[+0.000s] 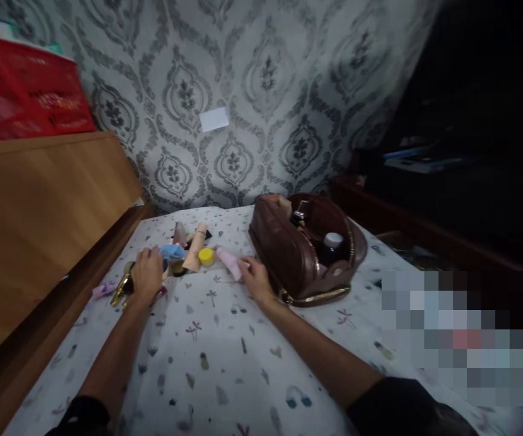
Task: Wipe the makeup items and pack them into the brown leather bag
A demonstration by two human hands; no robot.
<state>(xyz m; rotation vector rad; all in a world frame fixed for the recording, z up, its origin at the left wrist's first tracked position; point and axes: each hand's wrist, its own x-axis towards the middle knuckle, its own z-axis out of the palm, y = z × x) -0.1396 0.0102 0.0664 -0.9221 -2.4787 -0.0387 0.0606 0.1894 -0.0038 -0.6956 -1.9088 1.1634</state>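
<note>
On the patterned cloth (225,369), the right hand's (258,283) grip pinches one end of a pink tube (228,262) near the brown bag (282,245). The left hand (147,275) covers small cosmetics (122,290) (whether its grip pinches any, I cannot tell). Just beyond lies a beige tube (195,248).

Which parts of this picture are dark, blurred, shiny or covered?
Head view: the upper right is nearly black; head view: right hand and pink tube look slightly soft; head view: the bag is shadowed inside, its zip glinting; head view: coarse blocks cover the lower right.
</note>
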